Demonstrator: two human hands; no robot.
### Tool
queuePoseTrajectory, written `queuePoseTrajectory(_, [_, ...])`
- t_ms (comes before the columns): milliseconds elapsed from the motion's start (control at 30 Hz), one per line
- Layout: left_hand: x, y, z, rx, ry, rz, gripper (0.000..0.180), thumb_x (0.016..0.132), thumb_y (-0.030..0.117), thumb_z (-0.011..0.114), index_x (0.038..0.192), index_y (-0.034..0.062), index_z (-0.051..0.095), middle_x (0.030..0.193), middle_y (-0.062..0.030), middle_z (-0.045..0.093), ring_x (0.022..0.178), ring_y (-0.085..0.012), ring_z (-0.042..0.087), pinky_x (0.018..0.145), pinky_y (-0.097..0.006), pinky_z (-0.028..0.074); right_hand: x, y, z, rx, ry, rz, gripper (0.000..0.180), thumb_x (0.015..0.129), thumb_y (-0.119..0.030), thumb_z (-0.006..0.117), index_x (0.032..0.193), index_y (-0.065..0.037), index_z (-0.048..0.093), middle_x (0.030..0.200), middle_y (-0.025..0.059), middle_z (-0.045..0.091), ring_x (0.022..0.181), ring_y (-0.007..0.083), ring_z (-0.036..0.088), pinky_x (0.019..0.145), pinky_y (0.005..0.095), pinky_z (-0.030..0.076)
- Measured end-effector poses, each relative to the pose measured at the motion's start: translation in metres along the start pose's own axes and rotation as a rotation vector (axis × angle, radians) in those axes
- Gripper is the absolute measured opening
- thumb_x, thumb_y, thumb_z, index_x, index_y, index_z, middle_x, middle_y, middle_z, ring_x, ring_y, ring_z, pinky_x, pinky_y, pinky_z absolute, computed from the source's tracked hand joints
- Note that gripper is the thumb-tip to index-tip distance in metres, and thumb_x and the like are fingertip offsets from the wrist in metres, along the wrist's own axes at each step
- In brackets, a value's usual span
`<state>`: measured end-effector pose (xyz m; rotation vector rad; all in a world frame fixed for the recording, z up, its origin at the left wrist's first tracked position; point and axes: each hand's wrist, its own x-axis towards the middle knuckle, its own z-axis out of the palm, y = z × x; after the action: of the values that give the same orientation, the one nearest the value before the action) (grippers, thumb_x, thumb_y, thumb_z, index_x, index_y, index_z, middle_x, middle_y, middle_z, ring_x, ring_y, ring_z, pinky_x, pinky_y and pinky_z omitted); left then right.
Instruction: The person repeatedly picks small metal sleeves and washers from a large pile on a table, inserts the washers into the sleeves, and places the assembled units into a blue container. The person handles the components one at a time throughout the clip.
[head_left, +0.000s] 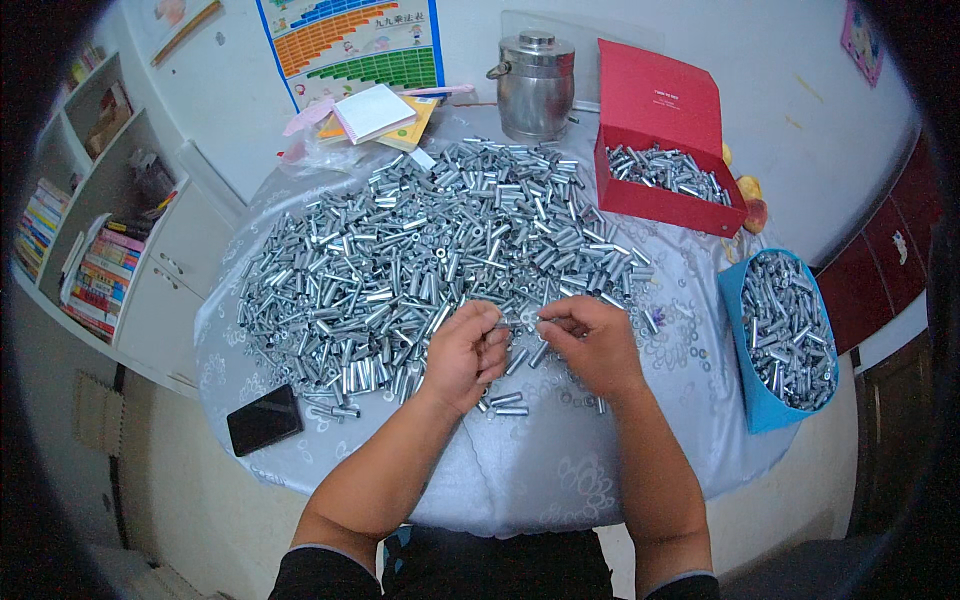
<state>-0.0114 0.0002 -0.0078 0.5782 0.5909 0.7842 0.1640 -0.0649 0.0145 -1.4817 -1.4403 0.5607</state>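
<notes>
Through the head camera I take the pile of metal tubes as my landmark; it covers the middle of the pale tablecloth, loose tubes straggling at its edges; well to the left of the pile I see a white shelf unit holding rows of books; just off the pile's near left edge lies a black phone, its dark face up; behind the pile, toward its left, I have a colourful chart on the wall, and below it a spiral notebook on top of other papers and clear plastic.

At the pile's near edge I watch the 2 bare hands facing each other, well within reach of the tubes; the left hand has its fingers curled in, the tips pinching a thin metal piece just in front of the pile; behind the pile stands a steel canister with a lid; the right hand bends its fingers and thumb toward that piece, but I cannot tell whether they grip anything.

Right of the pile, toward the back, a red box stands with its lid raised, tubes inside; just beyond it sits a yellow-and-red rounded thing; farther right of the pile, nearer me, a blue bin is filled with tubes.
</notes>
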Motion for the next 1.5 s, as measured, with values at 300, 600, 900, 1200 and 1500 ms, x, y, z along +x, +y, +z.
queuePoseTrajectory(300, [-0.002, 0.001, 0.003, 0.041, 0.013, 0.029, 0.009, 0.094, 0.018, 0.053, 0.091, 0.0097, 0.049, 0.067, 0.0007, 0.043, 0.046, -0.0069, 0.031, 0.036, -0.021, 0.023, 0.0, 0.005, 0.02, 0.052, 0.04, -0.247, 0.014, 0.078, -0.003, 0.07, 0.09, -0.003, 0.063, 0.089, 0.0097, 0.066, 0.067, 0.0181, 0.064, 0.059, 0.0283, 0.051])
queuePoseTrajectory(600, [-0.004, -0.002, 0.009, 0.098, 0.068, 0.079, 0.006, 0.093, 0.015, 0.052, 0.091, 0.0095, 0.049, 0.064, 0.0019, 0.041, 0.045, -0.0061, 0.03, 0.038, -0.021, 0.022, -0.001, -0.008, 0.02, 0.051, 0.011, -0.129, 0.02, 0.078, -0.004, 0.071, 0.097, -0.002, 0.064, 0.09, 0.0112, 0.064, 0.069, 0.019, 0.065, 0.062, 0.0288, 0.053])
queuePoseTrajectory(900, [-0.004, -0.004, 0.008, 0.141, 0.073, 0.115, 0.006, 0.094, 0.015, 0.052, 0.093, 0.0096, 0.051, 0.066, 0.0026, 0.042, 0.045, -0.0056, 0.03, 0.039, -0.021, 0.022, -0.003, -0.009, 0.022, 0.025, 0.025, -0.07, 0.015, 0.082, -0.013, 0.071, 0.09, -0.002, 0.066, 0.079, 0.0111, 0.063, 0.065, 0.0194, 0.063, 0.059, 0.0302, 0.05])
queuePoseTrajectory(1200, [-0.006, -0.005, 0.01, 0.167, 0.029, 0.101, 0.005, 0.094, 0.015, 0.051, 0.095, 0.0101, 0.051, 0.066, 0.0029, 0.042, 0.045, -0.0055, 0.03, 0.039, -0.021, 0.022, -0.003, 0.004, 0.033, 0.06, 0.054, 0.155, 0.025, 0.089, -0.023, 0.065, 0.079, 0.0, 0.061, 0.062, 0.0094, 0.057, 0.054, 0.0169, 0.054, 0.052, 0.0323, 0.043])
queuePoseTrajectory(1500, [-0.004, -0.005, 0.01, 0.147, 0.079, 0.115, 0.009, 0.095, 0.017, 0.051, 0.099, 0.0088, 0.052, 0.066, 0.0018, 0.044, 0.045, -0.0068, 0.032, 0.039, -0.021, 0.024, -0.004, 0.0, 0.032, 0.275, -0.025, 0.117, 0.018, 0.082, -0.007, 0.068, 0.098, 0.001, 0.064, 0.075, 0.0043, 0.064, 0.065, 0.009, 0.059, 0.06, 0.024, 0.049])
